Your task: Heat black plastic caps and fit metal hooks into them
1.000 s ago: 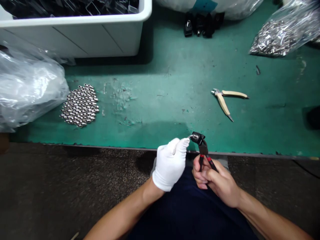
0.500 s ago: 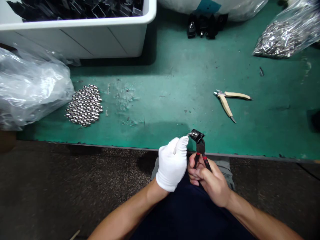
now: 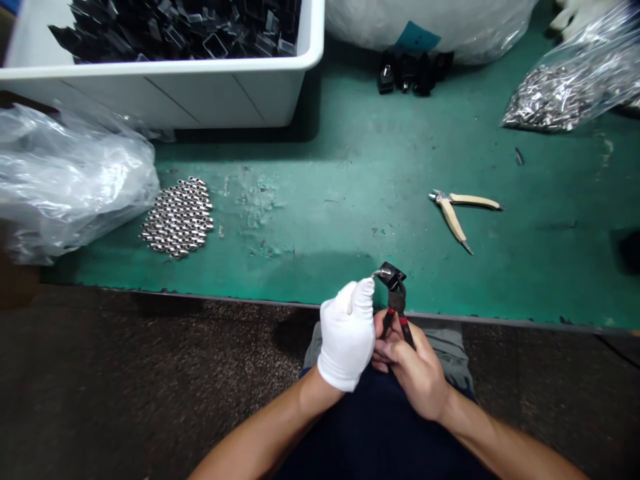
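My left hand (image 3: 346, 335), in a white glove, is closed on a thin bent metal rod (image 3: 376, 273). The rod's far end meets a small black plastic part (image 3: 393, 276) with a shiny metal fitting, just above the bench's front edge. Bare, my right hand (image 3: 413, 367) wraps round the handles of pliers (image 3: 397, 303) in black and red. Their jaws are at the near side of the black part and seem to grip it. How the rod sits in the fitting is too small to tell.
Cream-handled cutters (image 3: 453, 217) lie spread on the green bench (image 3: 310, 213). To the left are a cluster of metal sleeves (image 3: 180, 219) and a clear plastic bag (image 3: 75, 180). Behind stand a white bin (image 3: 200, 100) of black parts, several black pieces (image 3: 407, 72) and a bag of metal fittings (image 3: 545, 97).
The camera view has tilted up slightly, so the bench things sit lower in the picture. Both hands keep their holds, with the pliers and black part shifted only a little.
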The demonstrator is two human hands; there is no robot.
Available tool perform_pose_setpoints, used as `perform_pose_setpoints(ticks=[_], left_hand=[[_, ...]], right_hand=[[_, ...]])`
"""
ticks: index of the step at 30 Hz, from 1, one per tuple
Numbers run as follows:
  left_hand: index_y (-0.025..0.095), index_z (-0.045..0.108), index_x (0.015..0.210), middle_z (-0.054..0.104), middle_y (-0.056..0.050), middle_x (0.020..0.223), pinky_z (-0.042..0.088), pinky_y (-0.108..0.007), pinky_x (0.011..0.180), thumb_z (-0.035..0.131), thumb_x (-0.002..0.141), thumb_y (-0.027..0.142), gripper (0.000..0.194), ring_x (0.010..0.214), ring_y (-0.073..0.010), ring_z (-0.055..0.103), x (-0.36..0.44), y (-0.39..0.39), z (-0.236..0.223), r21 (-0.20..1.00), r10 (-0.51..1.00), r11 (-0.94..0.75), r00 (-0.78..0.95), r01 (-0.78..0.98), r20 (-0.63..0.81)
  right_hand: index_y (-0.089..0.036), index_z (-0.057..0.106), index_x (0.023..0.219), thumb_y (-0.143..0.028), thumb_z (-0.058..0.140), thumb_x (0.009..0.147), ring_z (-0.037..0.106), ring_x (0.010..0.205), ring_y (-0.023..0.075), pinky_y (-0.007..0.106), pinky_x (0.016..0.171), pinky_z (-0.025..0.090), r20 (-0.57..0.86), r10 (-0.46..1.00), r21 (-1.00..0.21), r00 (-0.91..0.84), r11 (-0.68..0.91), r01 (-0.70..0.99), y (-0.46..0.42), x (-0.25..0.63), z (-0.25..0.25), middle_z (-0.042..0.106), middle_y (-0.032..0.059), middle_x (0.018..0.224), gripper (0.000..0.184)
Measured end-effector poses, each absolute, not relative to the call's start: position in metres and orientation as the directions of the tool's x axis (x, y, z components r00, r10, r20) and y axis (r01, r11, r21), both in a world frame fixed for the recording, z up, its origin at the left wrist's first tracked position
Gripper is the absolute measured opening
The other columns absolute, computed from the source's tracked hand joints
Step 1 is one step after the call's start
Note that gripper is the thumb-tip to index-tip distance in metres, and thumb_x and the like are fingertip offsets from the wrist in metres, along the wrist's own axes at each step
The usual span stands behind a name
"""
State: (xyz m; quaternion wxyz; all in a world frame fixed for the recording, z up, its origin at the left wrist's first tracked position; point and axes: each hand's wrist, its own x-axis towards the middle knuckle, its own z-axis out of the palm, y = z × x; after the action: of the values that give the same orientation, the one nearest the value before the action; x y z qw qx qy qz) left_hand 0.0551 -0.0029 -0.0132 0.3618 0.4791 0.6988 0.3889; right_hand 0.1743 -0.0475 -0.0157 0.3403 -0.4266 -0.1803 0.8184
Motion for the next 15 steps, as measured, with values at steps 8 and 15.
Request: perform_pose_setpoints(ticks=[8, 15], left_hand=[[0.020, 0.052, 0.064, 0.051, 0.003, 0.053, 0.039, -0.025, 0.051, 0.044, 0.102, 0.034, 0.041, 0.049, -0.0110, 0.044, 0.055, -0.003, -0.014, 0.879, 0.961, 0.209, -0.256, 0.428, -0.104], [0.019, 0.056, 0.067, 0.050, 0.004, 0.056, 0.035, -0.025, 0.052, 0.044, 0.103, 0.030, 0.040, 0.049, -0.0097, 0.046, 0.038, 0.010, -0.001, 0.844, 0.992, 0.018, 0.093, 0.536, -0.081]], right_hand=[[-0.020, 0.050, 0.091, -0.030, 0.053, 0.091, 0.036, 0.063, 0.0129, 0.026, 0.058, 0.033, -0.528, 0.754, -0.670, -0.391, -0.653, -0.353, -0.044, 0.174, -0.023, 0.042, -0.0014, 0.075, 0.010], [-0.020, 0.051, 0.099, -0.028, 0.046, 0.096, 0.036, 0.065, 0.0139, 0.027, 0.058, 0.035, -0.554, 0.724, -0.761, -0.410, -0.641, -0.104, -0.037, 0.219, -0.012, 0.040, -0.0019, 0.075, 0.010]])
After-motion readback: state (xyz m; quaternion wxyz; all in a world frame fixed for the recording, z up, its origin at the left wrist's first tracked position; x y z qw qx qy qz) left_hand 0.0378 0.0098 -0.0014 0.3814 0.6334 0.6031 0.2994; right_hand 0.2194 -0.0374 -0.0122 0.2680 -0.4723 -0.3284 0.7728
